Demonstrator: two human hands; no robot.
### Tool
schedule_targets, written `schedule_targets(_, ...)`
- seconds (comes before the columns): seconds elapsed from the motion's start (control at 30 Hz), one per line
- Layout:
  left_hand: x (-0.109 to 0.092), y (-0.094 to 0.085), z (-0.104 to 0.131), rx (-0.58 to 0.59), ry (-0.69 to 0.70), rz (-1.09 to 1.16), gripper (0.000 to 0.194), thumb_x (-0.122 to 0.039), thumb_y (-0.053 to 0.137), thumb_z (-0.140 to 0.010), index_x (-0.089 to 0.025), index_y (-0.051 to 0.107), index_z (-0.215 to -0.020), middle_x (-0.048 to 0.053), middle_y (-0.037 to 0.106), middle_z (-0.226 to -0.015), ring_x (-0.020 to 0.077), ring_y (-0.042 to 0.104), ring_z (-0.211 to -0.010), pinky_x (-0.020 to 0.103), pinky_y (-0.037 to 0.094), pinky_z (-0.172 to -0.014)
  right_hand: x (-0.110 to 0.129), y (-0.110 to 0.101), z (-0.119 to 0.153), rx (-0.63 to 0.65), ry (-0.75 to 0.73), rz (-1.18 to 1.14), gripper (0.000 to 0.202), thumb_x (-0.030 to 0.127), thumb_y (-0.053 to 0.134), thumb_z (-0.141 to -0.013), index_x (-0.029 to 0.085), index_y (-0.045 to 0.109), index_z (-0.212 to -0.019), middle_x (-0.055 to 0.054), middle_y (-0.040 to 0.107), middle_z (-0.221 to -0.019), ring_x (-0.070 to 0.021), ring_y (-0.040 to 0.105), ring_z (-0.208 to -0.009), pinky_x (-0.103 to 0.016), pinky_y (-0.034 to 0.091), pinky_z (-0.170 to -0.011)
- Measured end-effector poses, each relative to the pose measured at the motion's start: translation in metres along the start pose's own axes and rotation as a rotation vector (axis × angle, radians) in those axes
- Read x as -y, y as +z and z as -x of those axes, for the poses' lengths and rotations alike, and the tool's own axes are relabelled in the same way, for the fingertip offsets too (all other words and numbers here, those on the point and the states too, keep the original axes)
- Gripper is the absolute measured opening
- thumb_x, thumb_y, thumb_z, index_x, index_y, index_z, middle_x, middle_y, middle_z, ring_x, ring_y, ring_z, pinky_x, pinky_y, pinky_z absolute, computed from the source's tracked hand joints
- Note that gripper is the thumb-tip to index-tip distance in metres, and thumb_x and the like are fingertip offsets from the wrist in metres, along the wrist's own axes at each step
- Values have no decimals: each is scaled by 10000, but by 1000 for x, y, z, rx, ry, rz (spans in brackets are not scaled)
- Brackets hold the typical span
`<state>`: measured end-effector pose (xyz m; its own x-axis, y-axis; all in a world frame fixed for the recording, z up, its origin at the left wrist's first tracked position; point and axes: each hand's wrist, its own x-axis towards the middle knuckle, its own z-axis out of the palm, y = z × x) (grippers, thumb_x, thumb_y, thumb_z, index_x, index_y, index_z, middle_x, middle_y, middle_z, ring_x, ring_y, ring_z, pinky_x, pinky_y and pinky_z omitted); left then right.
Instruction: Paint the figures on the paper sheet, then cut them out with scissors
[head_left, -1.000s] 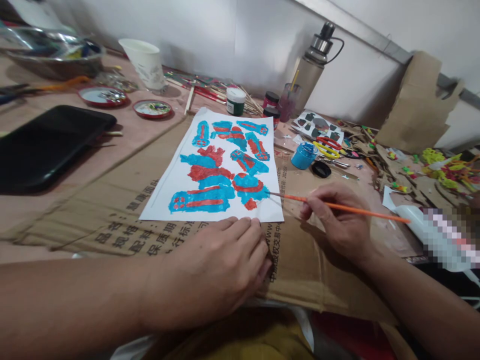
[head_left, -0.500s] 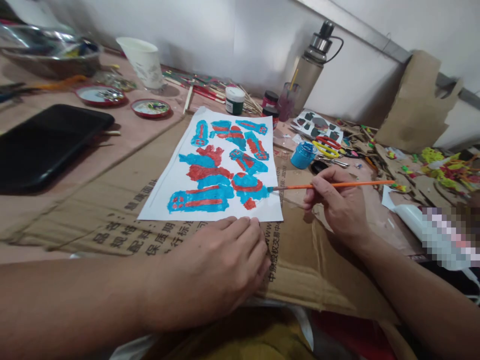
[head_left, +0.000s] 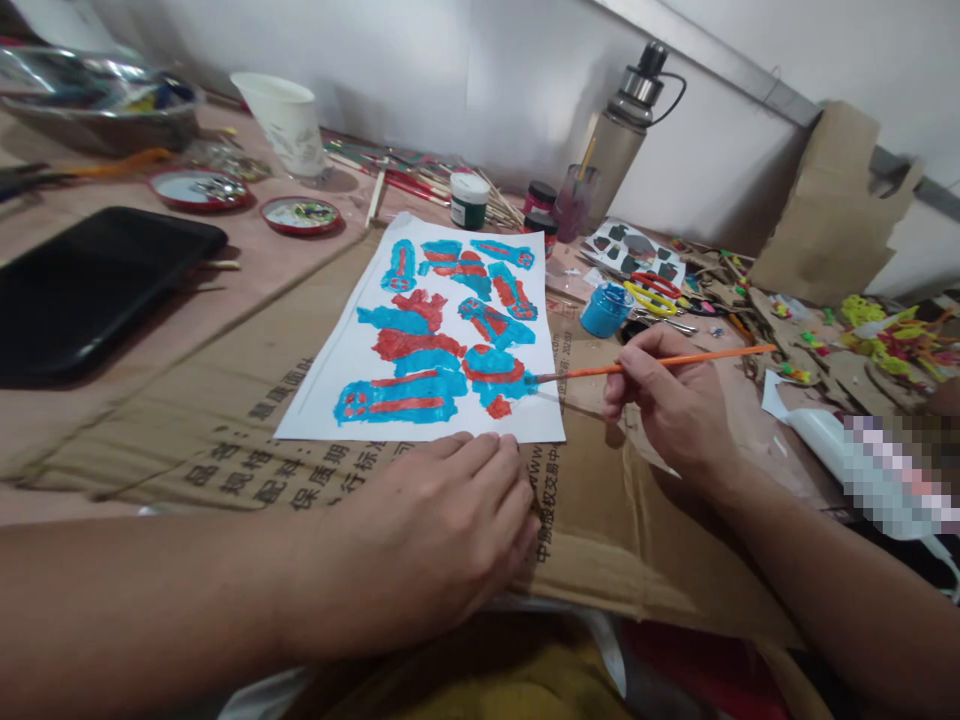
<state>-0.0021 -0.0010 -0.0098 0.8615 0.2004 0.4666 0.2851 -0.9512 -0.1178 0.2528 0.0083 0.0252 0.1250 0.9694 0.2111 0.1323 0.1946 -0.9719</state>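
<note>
My right hand pinches a thin paintbrush with an orange handle. The brush tip touches blue paint near the lower right of a white sheet of paper. Several blue and red painted shapes cover the sheet. My left hand rests palm down at the sheet's near edge, its fingers curled together and their tips and palm hidden. Under the sheet lies a flattened cardboard piece with printed characters. An uncapped jar of blue paint stands beyond my right hand.
At left lie a black tablet-like slab and two red-rimmed lids. A paper cup, a white-lidded paint jar and a tilted-looking bottle stand behind. Scissors and cardboard scraps lie right.
The brush tip has shifted slightly left over the blue patch, and its handle end has tipped up a little. My right hand moved slightly with it; my left hand stayed put.
</note>
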Motion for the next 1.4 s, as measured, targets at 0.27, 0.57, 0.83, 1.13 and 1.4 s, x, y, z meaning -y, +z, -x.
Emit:
schedule_targets(0.27, 0, 0, -1, 2, -2, 17, 254, -258, 597, -1077, -187, 724, -869, 119, 768, -933, 245, 684, -872, 390, 576, -824, 13, 8, -9, 186, 24, -27, 321, 498, 884, -924, 212, 739, -906, 11, 747, -726, -146, 721, -593, -288, 654, -591)
schedule_targets(0.57, 0, -1, 0, 10, 3, 12, 225, -262, 607, -1069, -191, 723, -890, 115, 766, -935, 249, 683, -881, 395, 577, -832, -3, 11, 4, 217, -94, 3, 224, 405, 826, -1011, 220, 719, -942, 14, 776, -734, -134, 740, -630, -254, 643, -615)
schedule_targets(0.83, 0, -2, -1, 17, 5, -21, 258, -265, 578, -1076, -195, 731, -880, 107, 771, -913, 247, 688, -855, 391, 584, -795, -2, 10, 9, 255, -146, 115, 234, 416, 787, -1034, 223, 706, -928, 10, 757, -711, -137, 722, -606, -249, 622, -593)
schedule_targets(1.13, 1, -1, -1, 26, 11, -8, 241, -250, 590, -1073, -194, 735, -889, 103, 774, -915, 246, 690, -864, 393, 583, -814, -4, 7, 13, 268, -129, 150, 218, 406, 771, -1043, 225, 709, -938, 14, 746, -728, -128, 709, -619, -230, 608, -591)
schedule_targets(1.4, 1, -1, -1, 6, 6, -2, 231, -260, 606, -1070, -197, 732, -888, 103, 769, -919, 244, 689, -873, 393, 582, -831, 4, 6, 12, 240, -116, 162, 297, 476, 807, -1008, 220, 717, -886, 11, 731, -686, -132, 685, -593, -235, 595, -558)
